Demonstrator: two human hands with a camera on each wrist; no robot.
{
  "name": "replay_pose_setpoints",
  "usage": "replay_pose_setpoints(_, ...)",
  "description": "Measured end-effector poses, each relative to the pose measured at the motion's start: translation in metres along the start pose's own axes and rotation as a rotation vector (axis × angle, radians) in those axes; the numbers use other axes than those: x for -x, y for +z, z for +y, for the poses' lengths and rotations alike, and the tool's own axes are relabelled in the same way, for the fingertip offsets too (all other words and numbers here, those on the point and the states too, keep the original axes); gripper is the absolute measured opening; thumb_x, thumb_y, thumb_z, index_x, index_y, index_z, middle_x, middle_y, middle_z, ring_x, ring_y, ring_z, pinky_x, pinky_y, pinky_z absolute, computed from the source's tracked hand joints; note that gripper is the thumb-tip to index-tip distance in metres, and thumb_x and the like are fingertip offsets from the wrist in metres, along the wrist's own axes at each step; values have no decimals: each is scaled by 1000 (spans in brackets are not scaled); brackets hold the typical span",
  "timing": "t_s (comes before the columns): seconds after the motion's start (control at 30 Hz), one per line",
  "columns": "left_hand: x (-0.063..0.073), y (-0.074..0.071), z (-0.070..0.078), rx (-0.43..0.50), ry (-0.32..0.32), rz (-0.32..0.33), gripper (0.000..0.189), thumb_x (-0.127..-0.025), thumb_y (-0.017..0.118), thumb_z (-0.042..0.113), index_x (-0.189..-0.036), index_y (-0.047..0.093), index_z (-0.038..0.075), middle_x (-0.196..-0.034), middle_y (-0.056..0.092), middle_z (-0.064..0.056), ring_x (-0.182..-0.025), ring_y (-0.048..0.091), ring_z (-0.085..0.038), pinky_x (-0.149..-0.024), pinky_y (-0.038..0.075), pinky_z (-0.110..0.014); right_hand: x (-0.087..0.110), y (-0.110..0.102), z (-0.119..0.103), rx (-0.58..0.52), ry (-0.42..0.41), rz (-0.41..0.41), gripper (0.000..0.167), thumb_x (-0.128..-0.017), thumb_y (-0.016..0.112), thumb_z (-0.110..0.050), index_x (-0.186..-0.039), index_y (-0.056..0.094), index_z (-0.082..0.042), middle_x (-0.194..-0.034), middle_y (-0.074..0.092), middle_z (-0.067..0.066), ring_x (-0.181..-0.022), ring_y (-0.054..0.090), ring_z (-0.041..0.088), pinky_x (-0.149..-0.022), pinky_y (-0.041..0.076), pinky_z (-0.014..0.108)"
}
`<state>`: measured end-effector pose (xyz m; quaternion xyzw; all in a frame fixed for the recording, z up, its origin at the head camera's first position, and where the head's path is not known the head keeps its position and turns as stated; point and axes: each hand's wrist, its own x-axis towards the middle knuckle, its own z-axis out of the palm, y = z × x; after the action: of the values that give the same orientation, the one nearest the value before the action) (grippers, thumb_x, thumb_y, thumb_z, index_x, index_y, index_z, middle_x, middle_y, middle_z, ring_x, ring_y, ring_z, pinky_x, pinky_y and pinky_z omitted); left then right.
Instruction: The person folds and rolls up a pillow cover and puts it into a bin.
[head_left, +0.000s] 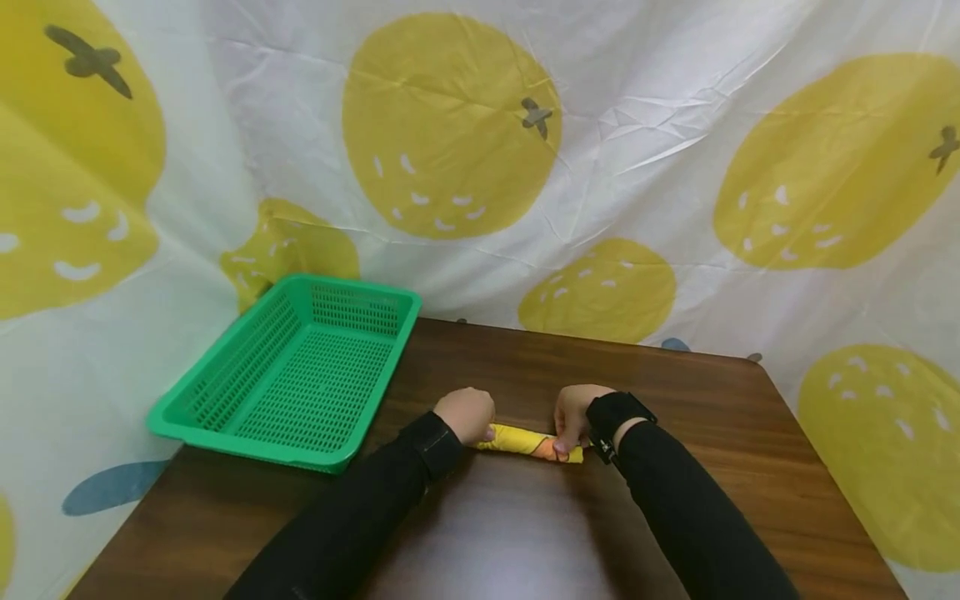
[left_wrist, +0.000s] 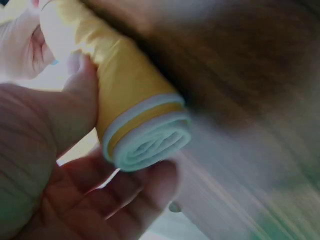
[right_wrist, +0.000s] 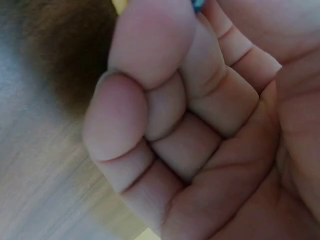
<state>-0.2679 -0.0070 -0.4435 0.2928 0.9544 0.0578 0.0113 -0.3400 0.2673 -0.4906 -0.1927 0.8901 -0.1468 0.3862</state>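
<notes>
On the table [head_left: 675, 417], both hands (left [head_left: 467, 414], right [head_left: 576, 415]) grip a rolled yellow cloth [head_left: 528, 442].

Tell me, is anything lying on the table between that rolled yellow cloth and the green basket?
Nothing visible does. Both hands, left hand and right hand, grip the rolled yellow cloth, and only bare table separates it from the green basket.

2 black sleeves, black wrist strap [head_left: 617, 414]
</notes>
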Motion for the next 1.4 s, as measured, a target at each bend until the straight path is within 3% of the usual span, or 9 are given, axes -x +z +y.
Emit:
replay_pose_setpoints(0.03, 3, 0, 3, -22, -6, 45, 29, -89, 87, 30, -71, 71, 12, -68, 63, 3, -62, 56, -13, -63, 55, -33, -23, 3, 30, -30, -52, -59, 52, -75, 87, -67, -81, 79, -17, -69, 64, -7, -64, 58, 7, -61, 52, 23)
replay_pose_setpoints(0.13, 13, -2, 13, -112, -9, 184, 16, -90, 86, 26, -84, 78, 13, -79, 74, -1, -69, 68, -17, -65, 61, -35, -85, 6, 101, -87, 4, -177, 64, -69, 81, -82, -78, 76, -18, -70, 61, -9, -66, 55, 4, -64, 52, 20)
replay_pose_setpoints(0.23, 25, -2, 24, -234, 20, 275, 7, -92, 82, 18, -87, 80, 14, -83, 73, -4, -70, 70, -20, -62, 61, -35, -52, -6, 61, 22, 105, -128, 58, -79, 83, -70, -87, 80, -13, -75, 63, -6, -72, 57, 7, -72, 57, 26)
replay_pose_setpoints(0.4, 35, 1, 31, -425, 77, 311, 12, -93, 80, 17, -81, 82, 16, -78, 68, -2, -68, 66, -16, -59, 58, -30, 50, -24, -55, 67, 181, 12, 40, -91, 84, -44, -93, 81, -4, -73, 62, -5, -74, 56, 10, -71, 54, 23)
replay_pose_setpoints(0.57, 27, 5, 21, -371, 84, 320, 14, -90, 81, 14, -77, 79, 18, -75, 72, 1, -69, 67, -16, -62, 59, -31, 74, -23, -80, -26, 175, 85, 25, -90, 87, -25, -88, 80, -2, -67, 58, -6, -67, 51, 9, -62, 45, 20)
replay_pose_setpoints(0.7, 15, 3, 8, -213, 83, 257, 14, -84, 84, 11, -74, 76, 16, -73, 73, 0, -68, 68, -18, -64, 60, -35, 74, -20, -78, -12, 155, 125, 28, -88, 89, -30, -83, 77, -5, -66, 59, -5, -64, 54, 9, -62, 45, 21)
replay_pose_setpoints(0.93, -19, 7, -9, -16, 47, 5, 21, -81, 91, 18, -75, 71, 14, -72, 65, 4, -63, 52, -12, -64, 52, -34, 70, -8, -68, 7, 117, 232, 31, -80, 95, -29, -73, 72, -9, -64, 57, -4, -61, 52, 11, -58, 43, 25)
replay_pose_setpoints(1.17, -30, 11, -12, -33, 20, -64, 36, -79, 92, 19, -62, 59, 16, -65, 49, 7, -61, 44, -12, -62, 46, -34, 87, 38, -85, 313, -34, 629, 30, -78, 95, -21, -73, 68, -12, -70, 64, -1, -63, 56, 16, -61, 49, 34)
replay_pose_setpoints(1.4, -29, 8, -14, -33, 26, -48, 31, -77, 94, 21, -68, 66, 15, -69, 57, 6, -65, 48, -13, -66, 52, -35, 99, 90, -98, 592, -74, 968, 43, -75, 97, -24, -82, 58, -6, -70, 65, 8, -67, 65, 26, -66, 56, 40)
